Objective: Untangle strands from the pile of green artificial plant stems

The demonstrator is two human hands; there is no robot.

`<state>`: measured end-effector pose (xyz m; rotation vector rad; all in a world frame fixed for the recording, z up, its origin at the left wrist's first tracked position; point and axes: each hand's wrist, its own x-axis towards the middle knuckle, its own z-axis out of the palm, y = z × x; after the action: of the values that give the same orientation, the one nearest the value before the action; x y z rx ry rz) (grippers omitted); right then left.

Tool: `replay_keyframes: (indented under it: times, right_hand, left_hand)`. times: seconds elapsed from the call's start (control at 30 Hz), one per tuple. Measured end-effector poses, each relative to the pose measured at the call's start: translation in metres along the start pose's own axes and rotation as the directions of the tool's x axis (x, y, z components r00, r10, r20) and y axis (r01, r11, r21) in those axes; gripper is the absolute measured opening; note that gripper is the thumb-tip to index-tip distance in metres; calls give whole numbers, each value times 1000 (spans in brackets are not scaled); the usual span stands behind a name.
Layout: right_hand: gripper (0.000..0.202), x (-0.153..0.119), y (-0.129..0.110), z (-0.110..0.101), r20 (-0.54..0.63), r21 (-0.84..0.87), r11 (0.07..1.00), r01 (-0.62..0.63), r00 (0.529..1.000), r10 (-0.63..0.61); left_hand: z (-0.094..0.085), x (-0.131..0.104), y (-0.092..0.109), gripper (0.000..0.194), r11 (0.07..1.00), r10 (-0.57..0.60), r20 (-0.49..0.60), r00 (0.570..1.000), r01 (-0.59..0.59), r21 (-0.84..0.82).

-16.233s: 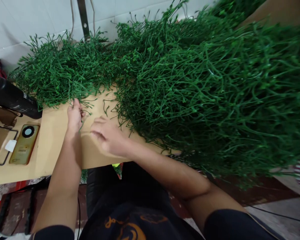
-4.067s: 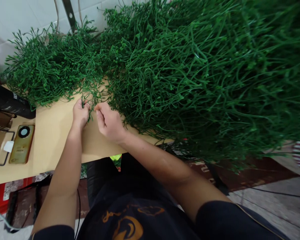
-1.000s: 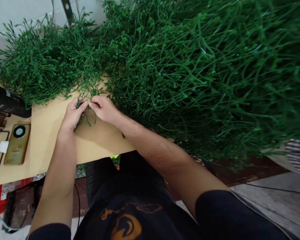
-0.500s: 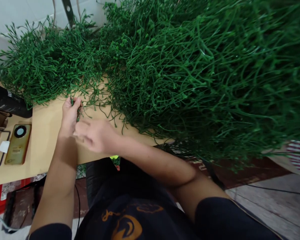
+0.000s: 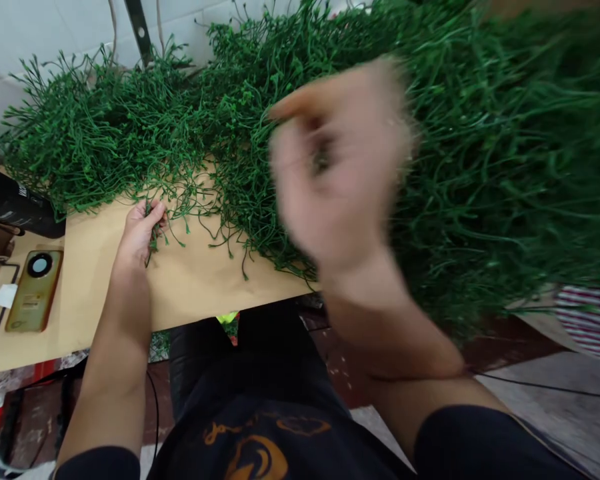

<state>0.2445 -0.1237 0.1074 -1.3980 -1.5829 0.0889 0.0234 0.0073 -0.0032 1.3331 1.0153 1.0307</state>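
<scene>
On the tan board (image 5: 205, 280), my left hand (image 5: 139, 230) is closed around a few thin green stems (image 5: 153, 241), whose ends stick out below the fingers. More loose stems lie just right of it. My right hand (image 5: 347, 167) is raised over the large heap of green stems (image 5: 470, 173), smeared by motion. Its fingers look partly curled, but whether anything is between them cannot be made out. Behind my left hand spreads a lower heap of the same green stems (image 5: 110, 127), with small branched tips.
At the left lie a gold phone (image 5: 36, 293) and a black cylinder (image 5: 23, 203) with white lettering. A metal upright (image 5: 139, 30) stands against the tiled wall. A red-and-white striped thing (image 5: 587, 320) shows at the right, above the floor.
My right hand has swung up and to the right, from beside my left wrist to over the large heap. My left hand stays nearly in place, still holding stems.
</scene>
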Motion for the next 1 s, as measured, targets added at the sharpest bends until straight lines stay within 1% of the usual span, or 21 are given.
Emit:
replay_keyframes:
  times: [0.03,0.07,0.1,0.13,0.17,0.2,0.27,0.33,0.37,0.47,0.53,0.6,0.7,0.77,0.83,0.87,0.9,0.93,0.97,1.0]
  right_hand:
    - [39,-3,0,26,95,7,1000,-15,995,15]
    - [35,-5,1,52,222,30,997,-64,974,56]
    - [32,-7,2,75,339,48,993,-110,937,87]
    - [31,-8,5,96,422,54,986,-156,899,119]
    - [31,-8,8,112,476,67,977,-203,867,148]
    - [31,-8,11,124,514,78,966,-246,840,172]
    - [28,-9,16,137,544,90,944,-319,809,221]
    - [23,-10,21,143,538,94,926,-367,801,262]
    - [20,-11,23,144,526,101,919,-381,804,276]
    - [13,-15,26,149,477,149,909,-388,834,278]
    - [15,-18,27,151,439,150,916,-372,855,275]
    - [18,-19,26,150,412,116,929,-351,868,277]
    - [19,-18,26,145,425,45,944,-326,862,278]
    - [15,-17,24,140,448,-4,952,-306,851,275]
    - [15,-20,17,134,469,-33,962,-272,845,255]
    - [16,-23,11,131,487,-28,972,-233,846,217]
    - [16,-27,3,127,517,-6,985,-171,843,149]
    - [17,-32,-6,124,557,28,996,-88,828,58]
    - [16,-36,-15,120,601,70,998,7,798,-48]
    - [15,-39,-24,116,637,109,989,100,756,-147]
  left_hand:
    - [0,-1,0,37,1000,4,-5,1000,-4,5]
    - [0,-2,0,37,1000,7,-10,1000,-7,10]
    - [0,-2,1,36,1000,10,-9,1000,-10,15]
    - [0,-2,1,36,1000,12,-4,1000,-12,22]
    - [1,-2,1,36,999,13,3,1000,-13,31]
    - [2,-2,1,35,999,10,11,1000,-10,40]
    - [4,-1,1,34,999,-5,25,1000,4,53]
    - [6,0,1,34,999,-15,24,1000,14,52]
    - [7,0,2,35,999,-18,24,1000,17,48]
    - [8,1,2,38,999,-13,24,1000,12,33]
    - [8,0,2,38,999,-9,29,1000,8,36]
    - [8,-1,2,35,998,-10,27,1000,9,57]
    - [9,-2,1,32,994,4,11,1000,-5,105]
    - [11,0,-1,31,990,43,-1,999,-43,135]
    - [14,4,-5,31,984,86,-59,995,-76,164]
    - [15,7,-7,31,982,94,-116,989,-73,173]
    - [15,10,-9,30,982,87,-181,980,-54,178]
    - [16,12,-10,29,983,73,-244,967,-28,180]
    - [16,14,-11,29,983,57,-287,956,-4,182]
    - [15,14,-11,29,982,44,-297,954,13,188]
